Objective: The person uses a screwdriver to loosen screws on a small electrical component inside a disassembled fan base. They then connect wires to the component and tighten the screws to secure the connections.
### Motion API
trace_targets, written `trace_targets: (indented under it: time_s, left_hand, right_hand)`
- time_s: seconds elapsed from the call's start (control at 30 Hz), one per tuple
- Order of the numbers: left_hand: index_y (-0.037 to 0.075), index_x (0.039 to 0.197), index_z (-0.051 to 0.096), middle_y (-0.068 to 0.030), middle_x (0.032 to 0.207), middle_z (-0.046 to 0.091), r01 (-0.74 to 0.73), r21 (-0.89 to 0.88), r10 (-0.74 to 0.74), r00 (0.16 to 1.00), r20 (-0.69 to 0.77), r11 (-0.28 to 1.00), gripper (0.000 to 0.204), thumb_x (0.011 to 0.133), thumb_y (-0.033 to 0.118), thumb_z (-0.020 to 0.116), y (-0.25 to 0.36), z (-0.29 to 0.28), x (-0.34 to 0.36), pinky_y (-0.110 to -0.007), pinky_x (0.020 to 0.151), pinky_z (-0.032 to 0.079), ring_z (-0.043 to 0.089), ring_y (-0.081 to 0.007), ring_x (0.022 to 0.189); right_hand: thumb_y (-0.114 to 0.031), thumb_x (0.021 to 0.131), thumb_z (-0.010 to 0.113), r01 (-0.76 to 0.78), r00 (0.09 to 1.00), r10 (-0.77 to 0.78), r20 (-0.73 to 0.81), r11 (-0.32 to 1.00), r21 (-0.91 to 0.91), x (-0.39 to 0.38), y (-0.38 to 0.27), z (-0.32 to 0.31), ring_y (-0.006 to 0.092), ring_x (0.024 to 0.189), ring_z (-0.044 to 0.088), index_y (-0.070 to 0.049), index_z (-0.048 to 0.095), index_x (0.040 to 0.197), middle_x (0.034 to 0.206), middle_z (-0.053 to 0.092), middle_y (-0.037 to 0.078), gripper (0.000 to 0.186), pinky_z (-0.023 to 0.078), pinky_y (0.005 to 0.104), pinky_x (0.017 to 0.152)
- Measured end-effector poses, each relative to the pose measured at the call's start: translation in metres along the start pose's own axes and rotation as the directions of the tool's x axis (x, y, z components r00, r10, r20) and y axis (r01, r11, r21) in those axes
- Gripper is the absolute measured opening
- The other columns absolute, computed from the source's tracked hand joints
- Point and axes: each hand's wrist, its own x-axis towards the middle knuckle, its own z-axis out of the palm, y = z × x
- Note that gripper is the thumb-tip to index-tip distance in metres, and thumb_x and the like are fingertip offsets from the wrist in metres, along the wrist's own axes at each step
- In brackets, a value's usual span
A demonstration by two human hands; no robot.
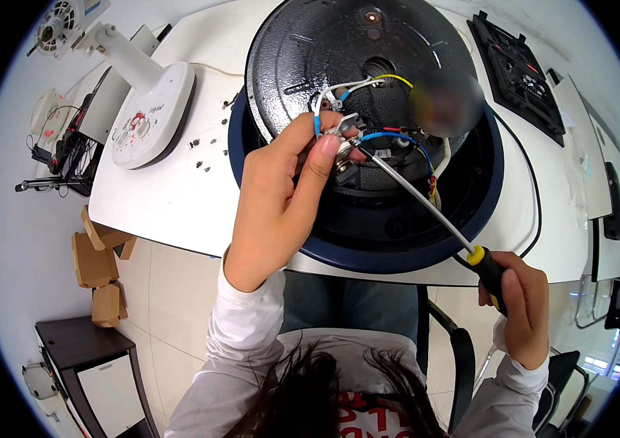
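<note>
My left hand pinches a small metal part with wires attached between thumb and fingers; its exact kind is partly hidden. In my right hand is the black-and-yellow handle of a screwdriver. Its long shaft slants up and left, with the tip at or against the pinched part. Behind them, a black round metal appliance housing leans tilted in a dark blue round shell. White, blue and yellow wires run from the housing's inside. A blurred round patch covers its right side.
Several small screws lie on the white table left of the shell. Beyond them stands a white fan base. An open black tool case is at far right, near a black cable. Cardboard boxes sit on the floor.
</note>
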Motion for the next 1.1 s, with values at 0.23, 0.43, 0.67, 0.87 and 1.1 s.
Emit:
trace_targets:
  time_s: [0.23,0.43,0.67,0.87,1.1]
  left_hand:
    - [-0.005,0.110,0.058,-0.0121,0.087,0.070,-0.009,-0.008,0.008,1.000,-0.027,1.000,0.023,0.100,0.013,0.049,0.000,0.000,-0.001,-0.024,0.073,0.049,0.066,-0.0150,0.080]
    - [-0.006,0.110,0.058,-0.0127,0.090,0.069,0.039,-0.027,-0.039,0.999,0.017,0.999,0.023,0.100,0.013,0.049,0.004,-0.002,0.000,-0.024,0.074,0.049,0.066,-0.0152,0.081]
    - [-0.007,0.114,0.057,-0.0143,0.095,0.069,0.004,-0.064,-0.003,1.000,0.010,0.998,0.025,0.101,0.012,0.048,0.001,-0.002,0.000,-0.026,0.076,0.050,0.067,-0.0175,0.086]
    - [-0.006,0.112,0.058,-0.0108,0.089,0.070,-0.001,-0.066,0.001,1.000,-0.011,0.998,0.025,0.101,0.013,0.048,-0.001,0.000,0.000,-0.022,0.063,0.045,0.057,-0.0095,0.068]
    - [-0.004,0.109,0.060,-0.0072,0.082,0.070,0.020,-0.053,-0.020,1.000,0.007,0.998,0.024,0.101,0.015,0.048,-0.002,-0.003,-0.001,-0.020,0.053,0.035,0.040,-0.0040,0.057]
  right_hand:
    - [-0.006,0.087,0.063,0.056,0.998,-0.044,0.053,0.965,-0.257,0.002,-0.016,-0.001,0.0243,0.067,0.063,0.001,0.058,0.107,0.082,0.062,0.014,0.022,0.048,0.0281,0.060]
    - [-0.005,0.079,0.072,0.222,0.947,-0.303,-0.108,0.857,-0.465,0.004,-0.011,0.006,0.0251,0.069,0.064,-0.001,0.058,0.107,0.084,0.063,0.013,0.032,0.050,0.0282,0.062]
    - [-0.008,0.091,0.056,-0.112,0.994,0.113,0.000,0.991,-0.068,0.006,-0.023,0.000,0.0246,0.072,0.065,0.001,0.058,0.114,0.083,0.066,0.016,0.025,0.051,0.0265,0.066]
    - [0.004,0.077,0.069,0.179,0.975,-0.213,-0.067,0.924,-0.338,0.009,-0.016,0.001,0.0256,0.072,0.066,-0.002,0.059,0.114,0.089,0.064,0.015,0.039,0.054,0.0287,0.073]
    - [0.001,0.070,0.078,0.082,0.976,-0.162,-0.144,0.890,-0.449,0.013,-0.021,0.009,0.0241,0.082,0.063,-0.003,0.061,0.111,0.097,0.055,0.013,0.045,0.054,0.0302,0.066]
